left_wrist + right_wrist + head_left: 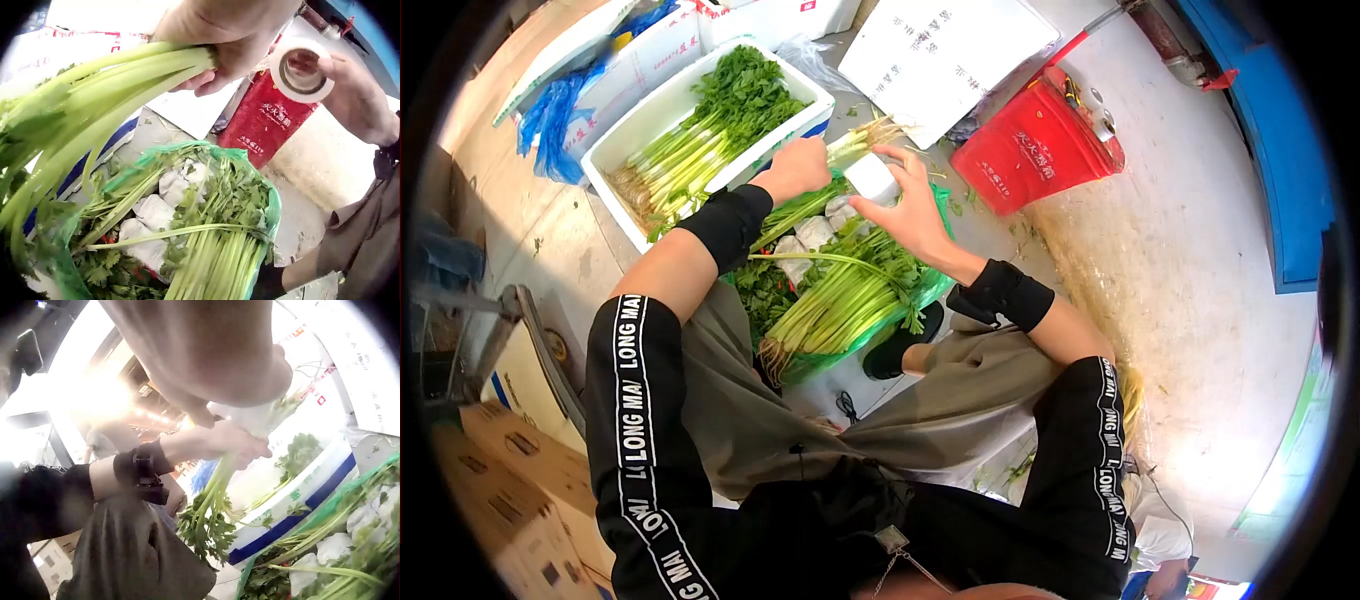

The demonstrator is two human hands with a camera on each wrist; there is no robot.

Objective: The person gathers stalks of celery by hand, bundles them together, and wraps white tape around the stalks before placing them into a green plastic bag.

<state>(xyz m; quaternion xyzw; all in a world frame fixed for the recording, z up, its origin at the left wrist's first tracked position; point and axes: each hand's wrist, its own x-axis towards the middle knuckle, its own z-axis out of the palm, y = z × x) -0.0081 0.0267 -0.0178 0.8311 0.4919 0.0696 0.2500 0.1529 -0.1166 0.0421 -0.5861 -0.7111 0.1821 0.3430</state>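
My left hand grips a bunch of green stalks near the root end; in the left wrist view the stalks extend left from this hand. My right hand holds a white tape roll between thumb and fingers, beside the roots. The roll shows its round opening in the left wrist view. Under both hands lies a green plastic bag with leafy stalks and white lumps. In the right wrist view, leaves hang below my left hand.
A white foam box with more leafy stalks stands at upper left. Beyond the hands are a white panel and a red container. Blue plastic hangs at far left. Cardboard boxes sit at lower left.
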